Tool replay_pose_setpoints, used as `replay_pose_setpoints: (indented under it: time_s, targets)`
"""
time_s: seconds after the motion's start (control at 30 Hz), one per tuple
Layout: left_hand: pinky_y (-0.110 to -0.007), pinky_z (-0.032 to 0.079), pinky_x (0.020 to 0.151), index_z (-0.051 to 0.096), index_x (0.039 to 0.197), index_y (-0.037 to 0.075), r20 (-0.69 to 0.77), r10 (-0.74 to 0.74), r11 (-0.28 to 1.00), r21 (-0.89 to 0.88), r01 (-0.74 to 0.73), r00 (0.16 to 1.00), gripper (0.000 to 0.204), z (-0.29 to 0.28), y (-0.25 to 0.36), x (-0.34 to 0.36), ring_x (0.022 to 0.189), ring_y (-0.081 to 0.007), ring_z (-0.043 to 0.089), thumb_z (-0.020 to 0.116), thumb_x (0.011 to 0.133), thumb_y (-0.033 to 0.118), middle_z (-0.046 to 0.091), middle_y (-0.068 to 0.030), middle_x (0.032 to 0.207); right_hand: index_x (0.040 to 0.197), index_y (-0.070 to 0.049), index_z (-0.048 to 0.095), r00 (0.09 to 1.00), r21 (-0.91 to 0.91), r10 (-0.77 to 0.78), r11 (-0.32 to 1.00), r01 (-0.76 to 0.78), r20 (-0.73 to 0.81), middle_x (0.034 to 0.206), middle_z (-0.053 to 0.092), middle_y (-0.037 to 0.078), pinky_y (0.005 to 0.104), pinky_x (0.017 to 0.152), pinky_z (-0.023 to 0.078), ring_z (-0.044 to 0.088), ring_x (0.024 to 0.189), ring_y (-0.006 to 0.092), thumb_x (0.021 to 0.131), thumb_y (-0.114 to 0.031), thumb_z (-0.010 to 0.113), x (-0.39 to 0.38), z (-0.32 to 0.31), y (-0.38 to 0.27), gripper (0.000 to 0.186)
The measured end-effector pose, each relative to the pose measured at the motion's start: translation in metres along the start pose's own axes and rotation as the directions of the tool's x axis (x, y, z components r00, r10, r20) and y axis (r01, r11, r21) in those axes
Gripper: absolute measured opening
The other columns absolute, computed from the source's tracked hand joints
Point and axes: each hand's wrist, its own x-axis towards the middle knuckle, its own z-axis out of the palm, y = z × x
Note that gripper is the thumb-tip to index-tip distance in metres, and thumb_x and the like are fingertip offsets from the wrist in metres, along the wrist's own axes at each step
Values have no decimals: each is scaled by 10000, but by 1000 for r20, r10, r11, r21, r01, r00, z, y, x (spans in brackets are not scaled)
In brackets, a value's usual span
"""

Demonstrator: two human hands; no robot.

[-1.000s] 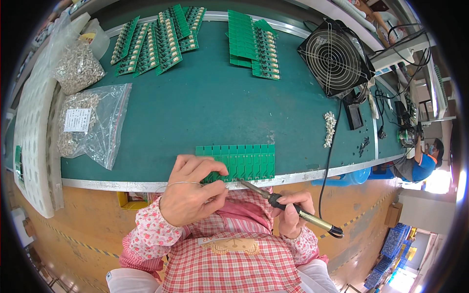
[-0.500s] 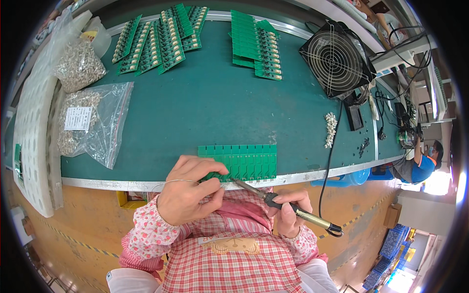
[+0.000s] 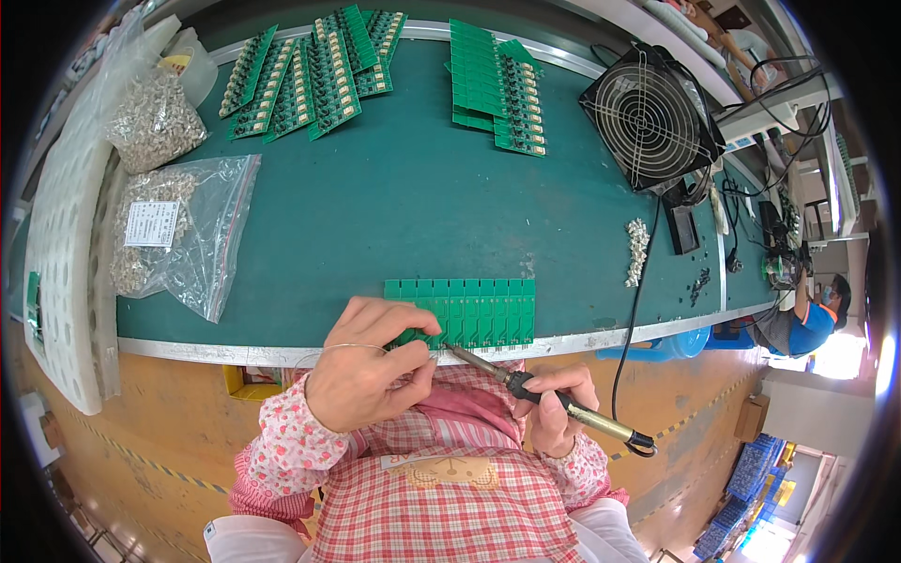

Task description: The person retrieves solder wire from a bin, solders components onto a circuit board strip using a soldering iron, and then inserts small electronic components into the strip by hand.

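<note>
A green circuit board panel (image 3: 488,305) lies flat at the table's near edge, its row of small pads facing me. My right hand (image 3: 556,403) grips a soldering iron (image 3: 591,421) by its handle, and the iron's tip meets the board's near edge or sits just above it. Over the board's left part, my left hand (image 3: 371,361) is closed in a pinch, with a thin solder wire (image 3: 319,354) looping out from it. The fingers hide the wire's working end and the board's near left corner.
Populated circuit boards (image 3: 328,80) lie at the far left, and another board stack (image 3: 479,80) at the far middle. A black fan (image 3: 648,120) stands far right. White parts (image 3: 637,251) are heaped beside the iron's cord (image 3: 627,352). Bags of small parts (image 3: 183,230) sit left, near a foam tray (image 3: 70,244).
The whole view has shifted slightly. The iron's tip is a touch further left along the board's near edge; both hands keep their grips.
</note>
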Motion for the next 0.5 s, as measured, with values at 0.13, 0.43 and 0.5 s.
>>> replay_pose_setpoints:
  time_s: [0.13,0.43,0.5]
  targets:
    - [-406,451,783,546,649,58,-9,12,1000,5,-12,1000,178,0,0,0,919,-264,612,722,641,32,647,-45,1014,944,43,570,1000,1,-4,1000,4,5,575,579,79,248,411,435,571,442,130,926,-88,546,-1,1,1,133]
    - [-402,446,779,550,654,60,9,30,999,35,-30,1000,192,0,1,1,917,-264,607,741,649,50,634,-48,1009,940,33,573,1000,5,14,1000,-14,-11,575,582,78,246,418,439,576,448,127,927,-94,554,-2,1,0,129]
    - [-401,451,773,547,653,59,12,29,999,46,-29,1000,190,0,1,1,917,-265,606,736,652,45,635,-52,1009,937,33,573,1000,18,21,1000,-21,-23,577,586,80,248,424,447,580,452,128,927,-94,552,-3,2,0,128]
